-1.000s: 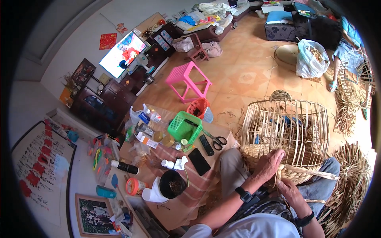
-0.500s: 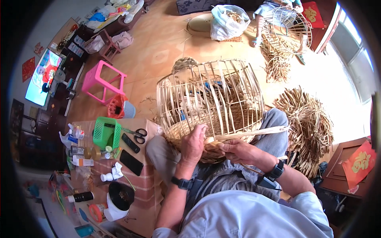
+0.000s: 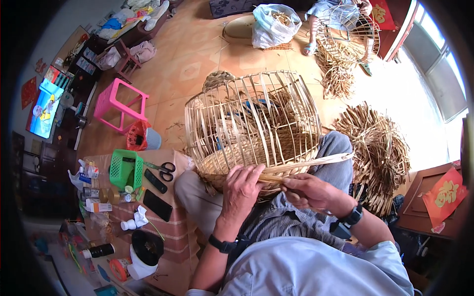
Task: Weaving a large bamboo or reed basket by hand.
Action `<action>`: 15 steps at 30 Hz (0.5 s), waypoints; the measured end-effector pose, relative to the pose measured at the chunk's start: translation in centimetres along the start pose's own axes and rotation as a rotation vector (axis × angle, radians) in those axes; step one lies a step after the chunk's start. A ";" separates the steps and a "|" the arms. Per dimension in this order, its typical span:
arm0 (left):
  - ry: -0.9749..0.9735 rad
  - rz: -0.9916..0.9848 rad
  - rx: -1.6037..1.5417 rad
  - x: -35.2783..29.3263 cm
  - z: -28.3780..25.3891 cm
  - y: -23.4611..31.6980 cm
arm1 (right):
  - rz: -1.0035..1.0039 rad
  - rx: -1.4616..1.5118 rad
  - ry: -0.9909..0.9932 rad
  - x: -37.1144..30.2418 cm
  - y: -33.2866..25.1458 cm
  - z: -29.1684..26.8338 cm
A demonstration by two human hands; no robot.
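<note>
A half-woven basket (image 3: 284, 144) lies across my lap, its lower part tightly braided from straw-coloured strips and its upper part a cage of bare ribs. My left hand (image 3: 243, 188) grips the near woven edge, fingers bent over it. Just to the right, my right hand (image 3: 308, 191) pinches a flat straw strip (image 3: 273, 177) that runs to the left hand's fingertips. A longer pale strip (image 3: 332, 159) sticks out rightward above my right hand. Inside the basket are loose strips and something blue, mostly hidden by the ribs.
At left, a cloth-covered table (image 3: 175, 237) holds a green plastic basket (image 3: 126, 169), scissors (image 3: 167, 170), a phone (image 3: 158, 205) and bottles. A pink stool (image 3: 118, 106) stands beyond. A straw heap (image 3: 377, 153) lies at right. Another person (image 3: 328, 17) sits far off with a rib frame (image 3: 348, 37).
My left hand has rolled over, its fingers now lying across the woven edge. The right hand has moved slightly right and down, and the strip between the hands shows more.
</note>
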State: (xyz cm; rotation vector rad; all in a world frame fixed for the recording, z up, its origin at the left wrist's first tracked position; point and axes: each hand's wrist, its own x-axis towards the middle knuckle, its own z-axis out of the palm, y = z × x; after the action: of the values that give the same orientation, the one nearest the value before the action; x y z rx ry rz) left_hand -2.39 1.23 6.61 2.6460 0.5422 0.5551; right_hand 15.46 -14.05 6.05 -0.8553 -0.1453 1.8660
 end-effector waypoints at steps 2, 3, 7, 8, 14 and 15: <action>0.042 -0.001 -0.060 0.2 0.6 -0.8 | -0.047 0.012 -0.039 -3.0 -1.8 -0.4; 0.059 -0.007 -0.112 0.2 0.9 -1.1 | -0.151 -0.016 -0.151 -4.6 -3.1 -0.9; 0.097 -0.115 -0.171 0.3 1.2 -0.7 | -0.886 0.031 -0.203 -9.0 -6.3 -3.3; 0.095 -0.118 -0.170 0.5 1.1 -0.6 | -0.870 -0.063 -0.113 -8.7 -6.1 -3.7; 0.005 -0.258 -0.292 1.2 0.5 -0.5 | -0.504 -0.601 0.170 -0.9 -0.4 -1.2; 0.013 -0.245 -0.273 1.2 0.7 -0.6 | -0.594 -0.672 0.263 0.5 0.2 -0.3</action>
State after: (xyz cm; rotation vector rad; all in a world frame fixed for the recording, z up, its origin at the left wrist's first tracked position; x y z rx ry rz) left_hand -1.18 2.08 6.09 2.2808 0.7264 0.5296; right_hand 15.39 -13.80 5.47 -1.3253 -0.8014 1.1272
